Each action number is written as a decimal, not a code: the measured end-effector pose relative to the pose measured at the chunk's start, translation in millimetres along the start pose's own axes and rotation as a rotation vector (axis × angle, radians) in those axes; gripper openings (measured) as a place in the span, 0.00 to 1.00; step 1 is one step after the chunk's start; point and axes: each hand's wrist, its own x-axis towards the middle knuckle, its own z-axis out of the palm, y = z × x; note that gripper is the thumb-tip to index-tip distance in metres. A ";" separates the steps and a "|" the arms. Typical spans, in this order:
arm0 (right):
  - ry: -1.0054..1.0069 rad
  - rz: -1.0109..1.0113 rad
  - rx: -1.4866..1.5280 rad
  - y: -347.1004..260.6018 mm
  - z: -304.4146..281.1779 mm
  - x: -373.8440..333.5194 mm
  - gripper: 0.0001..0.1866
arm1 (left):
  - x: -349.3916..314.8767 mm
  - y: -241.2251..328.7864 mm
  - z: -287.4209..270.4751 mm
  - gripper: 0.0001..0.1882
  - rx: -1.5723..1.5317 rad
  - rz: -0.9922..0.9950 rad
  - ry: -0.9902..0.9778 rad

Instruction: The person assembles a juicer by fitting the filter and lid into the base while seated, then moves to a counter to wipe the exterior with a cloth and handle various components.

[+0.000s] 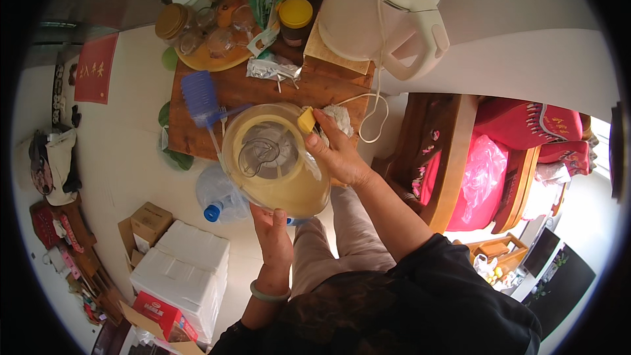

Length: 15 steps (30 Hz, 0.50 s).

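Note:
A rounded, pale yellow, see-through plastic vessel (287,192) is tilted in front of me over the near edge of the wooden table. Through its round opening shows a clear part with a dark wire-like loop (259,156); I cannot tell what it is. My left hand (271,236) grips the vessel's lower rim, thumb upward. Against its upper right rim, my right hand (338,151) pinches a small yellow block (306,120), perhaps a sponge. Beside the right fingers lies a crumpled white cloth (340,118). A blue plastic piece with slats (199,95) lies left of the vessel.
A white electric kettle (368,10) stands on a board at the table's back right, its cord looping down. Yellow-lidded jars (296,13) and a tray of glasses (217,59) stand behind. Below left are a large clear bottle (223,190) and white boxes (181,256); a wooden bench (453,158) is right.

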 end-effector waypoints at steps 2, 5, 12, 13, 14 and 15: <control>0.004 0.004 0.086 2.3 -2.2 2.0 0.58 | 2.1 -0.5 0.8 0.42 0.007 -0.012 0.016; -0.039 0.000 0.060 -0.4 -9.0 7.0 0.58 | 5.4 1.6 5.9 0.45 0.008 -0.027 0.058; -0.146 0.038 -0.016 -3.5 -17.5 11.8 0.60 | 7.0 5.4 8.9 0.36 0.184 -0.024 0.003; -0.155 0.046 -0.017 -4.4 -18.0 11.9 0.60 | 6.9 5.6 9.4 0.36 0.190 -0.019 0.009; -0.164 0.053 -0.030 -4.8 -18.8 12.2 0.59 | 7.0 5.8 10.4 0.38 0.164 -0.028 0.026; -0.172 0.060 -0.042 -4.8 -19.1 12.5 0.59 | 7.1 6.0 10.8 0.40 0.138 -0.037 0.043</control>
